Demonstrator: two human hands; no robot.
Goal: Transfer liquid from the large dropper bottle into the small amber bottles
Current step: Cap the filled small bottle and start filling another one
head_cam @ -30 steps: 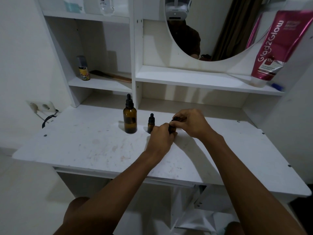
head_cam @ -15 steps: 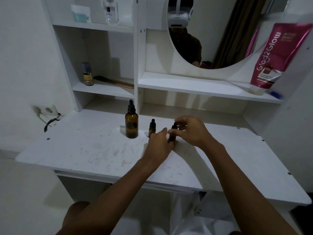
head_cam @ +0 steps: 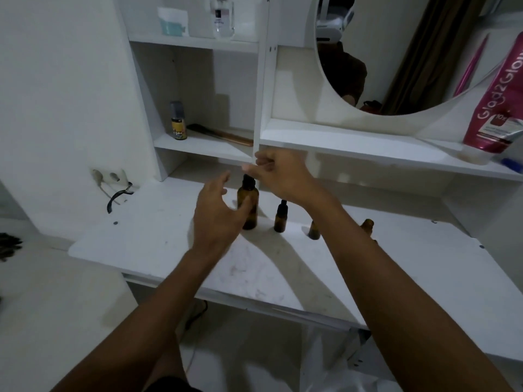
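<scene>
The large amber dropper bottle [head_cam: 250, 206] with a black cap stands on the white desk [head_cam: 158, 239]. My left hand [head_cam: 215, 219] is open, fingers spread, just left of the bottle's body, thumb near the glass. My right hand [head_cam: 280, 174] hovers over the bottle, its fingertips drawn together right at the top of the dropper cap; whether they grip it is unclear. A small amber bottle with a black dropper cap [head_cam: 280, 216] stands to the right. A second small bottle [head_cam: 314, 232] is partly hidden by my right forearm. A third, uncapped [head_cam: 368, 223], shows beyond the arm.
Shelves rise behind the desk: a small can [head_cam: 179, 124] and a comb [head_cam: 220, 134] on the lower left shelf, a pink tube [head_cam: 498, 108] on the right shelf. A round mirror [head_cam: 396, 52] hangs above. A wall socket with a cable [head_cam: 113, 179] sits left.
Both hands left the small bottle and moved up and left to the large dropper bottle. The small bottle they held now stands uncapped on the desk. The camera view shifted.
</scene>
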